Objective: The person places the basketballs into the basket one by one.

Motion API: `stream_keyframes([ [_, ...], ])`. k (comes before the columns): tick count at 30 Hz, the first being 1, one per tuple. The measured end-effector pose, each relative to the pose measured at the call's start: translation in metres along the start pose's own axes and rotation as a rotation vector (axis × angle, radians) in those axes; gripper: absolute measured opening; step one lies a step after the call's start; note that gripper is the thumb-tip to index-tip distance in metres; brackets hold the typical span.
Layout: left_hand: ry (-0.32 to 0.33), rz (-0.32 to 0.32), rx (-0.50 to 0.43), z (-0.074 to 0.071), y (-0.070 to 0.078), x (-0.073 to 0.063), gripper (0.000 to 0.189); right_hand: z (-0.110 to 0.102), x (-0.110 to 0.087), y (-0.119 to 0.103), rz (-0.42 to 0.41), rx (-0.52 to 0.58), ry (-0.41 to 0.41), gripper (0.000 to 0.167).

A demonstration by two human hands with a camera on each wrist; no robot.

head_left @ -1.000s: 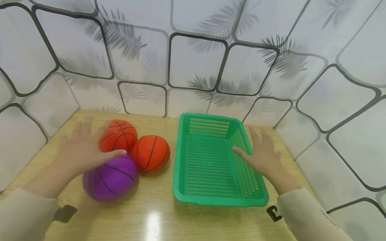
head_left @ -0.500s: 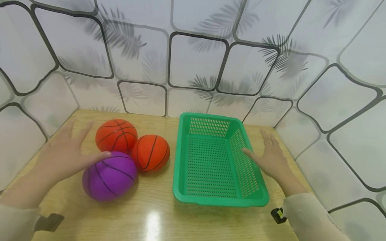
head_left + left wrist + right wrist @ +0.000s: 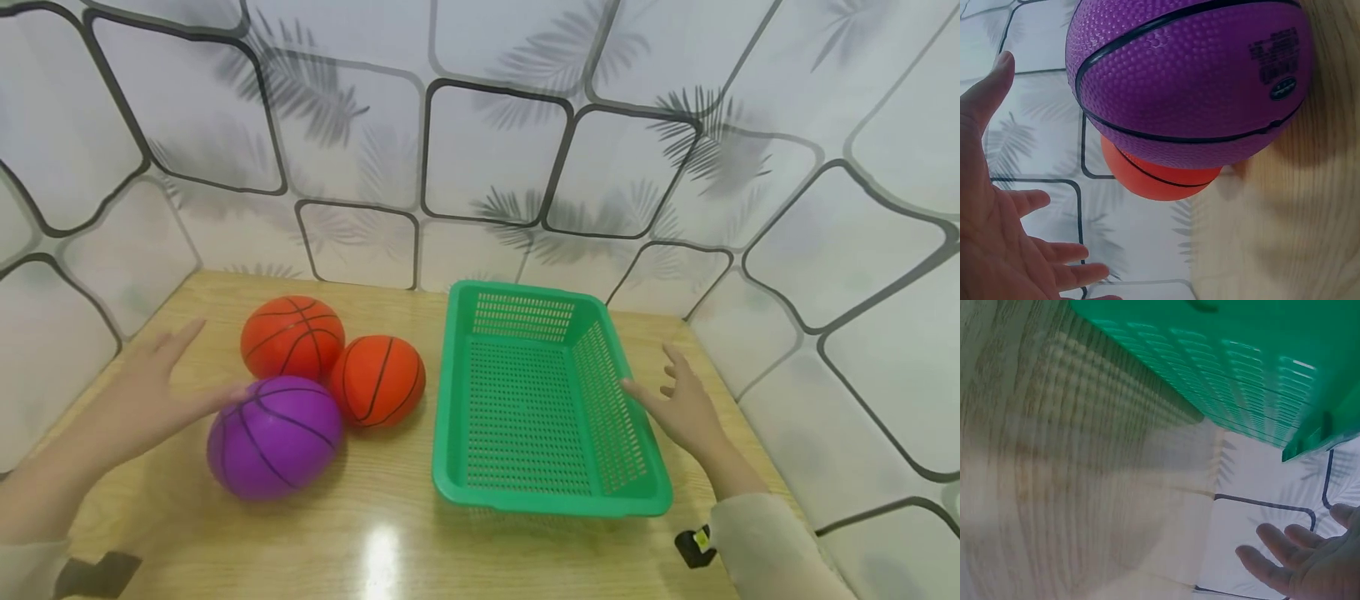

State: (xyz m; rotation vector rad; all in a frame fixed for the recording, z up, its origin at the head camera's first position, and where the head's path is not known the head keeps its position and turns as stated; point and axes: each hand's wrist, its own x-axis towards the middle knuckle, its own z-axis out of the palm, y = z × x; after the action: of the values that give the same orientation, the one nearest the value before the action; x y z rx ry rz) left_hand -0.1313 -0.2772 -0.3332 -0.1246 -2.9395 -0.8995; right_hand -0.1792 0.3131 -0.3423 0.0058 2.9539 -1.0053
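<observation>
My left hand [image 3: 146,400] is spread to the left of a purple mini basketball [image 3: 275,442], holding nothing. In the left wrist view, a gap separates the palm [image 3: 994,250] from the purple ball [image 3: 1191,81]. Two orange-red basketballs rest just behind it: one farther back [image 3: 291,337], the other [image 3: 379,382] to its right. A green perforated plastic basket [image 3: 555,503] stands right of the balls with nothing inside. Over its right side hovers my right hand [image 3: 684,412], fingers loosely bent; the right wrist view shows these fingers [image 3: 1266,569] apart from the basket wall [image 3: 1210,362].
Everything stands on a light wood-grain table [image 3: 322,550]. Patterned white walls [image 3: 495,150] enclose it at the back and both sides. A dark strap-like piece [image 3: 101,575] shows at the left sleeve, and a small black device [image 3: 696,546] at the right one.
My left hand has drawn left and back from over the balls. The right hand has shifted outward to the right, its fingers bending a little. Balls and basket stay in place.
</observation>
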Motion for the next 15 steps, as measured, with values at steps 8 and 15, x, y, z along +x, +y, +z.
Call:
stream_keyframes([
  [8,-0.09,-0.049,-0.174,0.007,-0.017,-0.008,0.095,0.003,-0.001,0.01,0.054,0.252,-0.093,0.093],
  [15,-0.146,-0.046,-0.294,0.02,-0.027,-0.015,0.088,0.005,0.003,0.016,0.086,0.409,-0.166,0.086],
])
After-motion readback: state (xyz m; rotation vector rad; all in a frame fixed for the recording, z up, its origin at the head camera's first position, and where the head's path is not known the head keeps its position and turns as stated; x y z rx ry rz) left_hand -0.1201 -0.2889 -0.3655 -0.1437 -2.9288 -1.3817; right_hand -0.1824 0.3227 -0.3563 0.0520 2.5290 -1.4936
